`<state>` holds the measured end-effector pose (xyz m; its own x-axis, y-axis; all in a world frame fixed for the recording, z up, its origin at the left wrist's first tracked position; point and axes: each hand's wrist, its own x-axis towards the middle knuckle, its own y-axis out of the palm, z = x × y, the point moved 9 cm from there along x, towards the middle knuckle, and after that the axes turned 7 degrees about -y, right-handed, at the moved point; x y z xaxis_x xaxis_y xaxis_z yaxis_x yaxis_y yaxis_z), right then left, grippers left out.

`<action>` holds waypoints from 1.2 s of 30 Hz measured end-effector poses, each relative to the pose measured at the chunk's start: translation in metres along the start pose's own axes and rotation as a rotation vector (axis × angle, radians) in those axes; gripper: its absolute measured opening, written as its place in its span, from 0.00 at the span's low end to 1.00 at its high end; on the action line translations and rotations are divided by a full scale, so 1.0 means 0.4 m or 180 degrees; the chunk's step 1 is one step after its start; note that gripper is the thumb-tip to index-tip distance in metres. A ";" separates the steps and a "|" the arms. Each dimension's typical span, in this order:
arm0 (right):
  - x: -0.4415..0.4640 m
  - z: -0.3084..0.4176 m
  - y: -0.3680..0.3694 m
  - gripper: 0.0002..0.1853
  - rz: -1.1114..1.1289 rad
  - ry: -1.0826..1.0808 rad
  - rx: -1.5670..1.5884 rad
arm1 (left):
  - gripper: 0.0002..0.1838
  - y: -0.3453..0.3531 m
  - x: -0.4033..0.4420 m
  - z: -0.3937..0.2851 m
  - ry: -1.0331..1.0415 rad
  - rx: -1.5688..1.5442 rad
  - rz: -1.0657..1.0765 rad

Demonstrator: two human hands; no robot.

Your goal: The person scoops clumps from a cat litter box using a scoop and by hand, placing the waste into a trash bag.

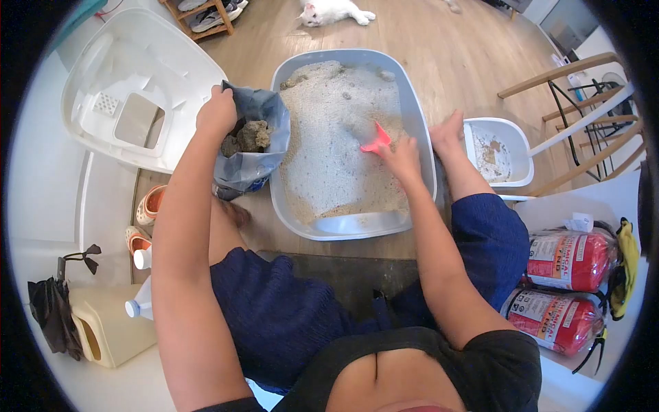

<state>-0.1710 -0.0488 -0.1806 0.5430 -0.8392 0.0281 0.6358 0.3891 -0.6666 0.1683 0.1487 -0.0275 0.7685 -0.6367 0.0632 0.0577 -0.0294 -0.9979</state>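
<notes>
A grey litter box [424,147] filled with pale cat litter [322,137] stands on the floor between my legs. My right hand [401,156] grips a pink litter scoop [377,139] over the right side of the litter. The litter around the scoop's head looks blurred. To the left of the box, my left hand [218,112] pinches the rim of a grey plastic bag [276,127] and holds its mouth wide. Dark and brownish clumps [252,136] lie inside the bag. A few small clumps show at the litter's far edge.
A white litter box cover [89,69] leans at the left. A white cat [333,12] lies on the floor beyond the box. At right are a white dustpan [528,165], a wooden chair [576,65] and two red fire extinguishers [573,257]. Orange-lined clogs [152,204] stand at left.
</notes>
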 end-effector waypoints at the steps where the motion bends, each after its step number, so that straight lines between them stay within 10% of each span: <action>1: -0.014 0.088 -0.063 0.37 -0.0925 -0.0746 -0.1032 | 0.20 0.002 -0.001 0.000 -0.0009 -0.0001 0.0002; 4: 0.018 0.204 -0.011 0.52 -0.0464 -0.1361 -0.1128 | 0.14 0.003 -0.004 -0.002 -0.0002 -0.0031 -0.0076; 11: 0.086 0.251 0.079 0.51 -0.0442 -0.1599 -0.1425 | 0.12 -0.002 -0.014 0.001 -0.0082 -0.0009 0.0033; 23: 0.109 0.230 0.092 0.17 -0.0960 -0.2126 -0.2107 | 0.14 0.003 -0.017 0.001 -0.0089 0.0007 0.0064; 32: 0.163 0.271 -0.015 0.21 -0.0526 -0.1455 -0.1152 | 0.15 0.008 -0.011 0.012 -0.0162 -0.0134 0.0076; 36: 0.171 0.273 -0.049 0.27 0.0072 -0.0544 0.0869 | 0.15 0.012 -0.009 0.011 -0.0209 -0.0106 0.0208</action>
<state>-0.0864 -0.0721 -0.0844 0.6283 -0.7623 0.1555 0.7336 0.5140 -0.4446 0.1686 0.1541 -0.0325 0.8101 -0.5864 -0.0024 -0.0144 -0.0158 -0.9998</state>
